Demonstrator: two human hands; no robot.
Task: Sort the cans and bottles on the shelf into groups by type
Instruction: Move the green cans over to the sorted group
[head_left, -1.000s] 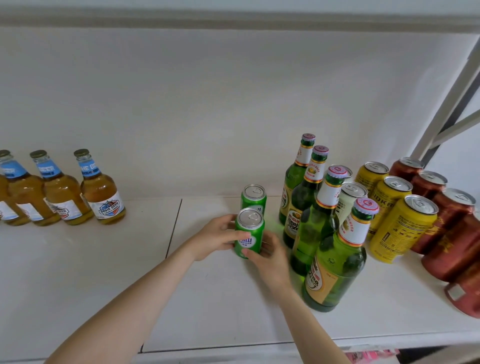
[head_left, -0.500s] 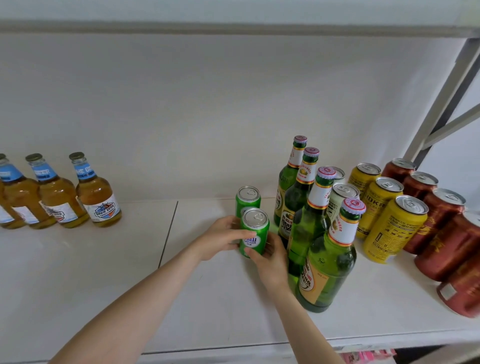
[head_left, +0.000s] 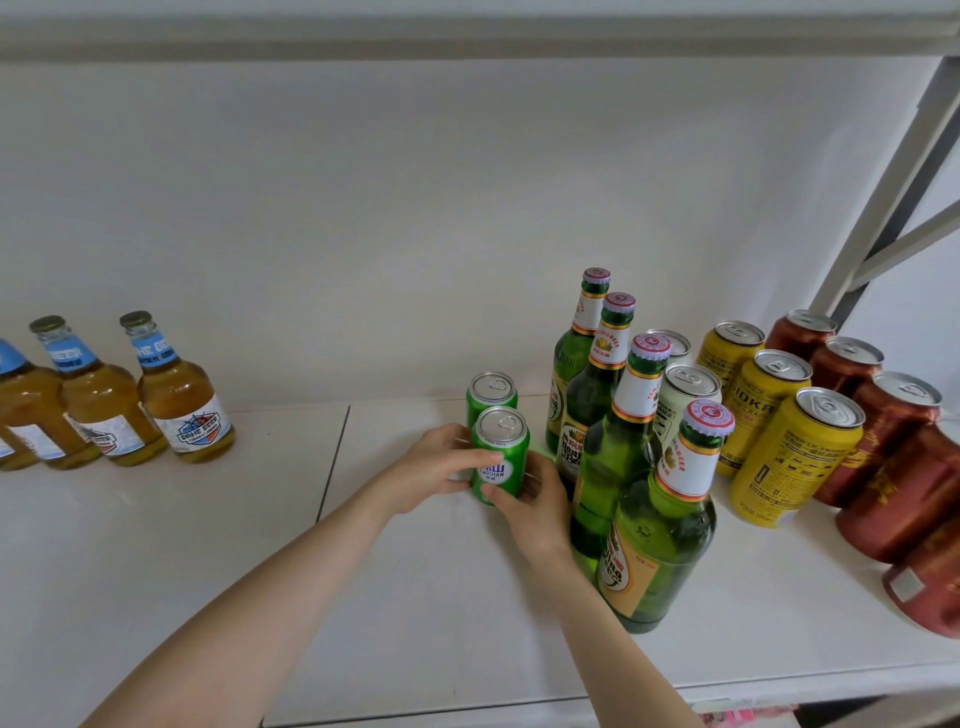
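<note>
At the middle of the shelf (head_left: 415, 597), near the front: your left hand (head_left: 436, 467) and right hand (head_left: 535, 509) both curl round the front green can (head_left: 501, 457), thumbs across its label. Can upright, just before a second green can (head_left: 488, 395), just left of the green bottles (head_left: 613, 452).

Judgement: tab looks unopened, so full and fairly heavy. Thin wall, stiff while full. Glossy paint may slip. Hold mid-body, not the rim. Those bottles by your right wrist are tall glass and could tip if nudged.

Hidden: can's base behind your fingers, so lifted or resting, cannot tell. Pale cans (head_left: 685, 395) mostly behind bottles. Red cans (head_left: 893, 467) and amber bottles (head_left: 176, 405) cut off at the frame edges.
</note>
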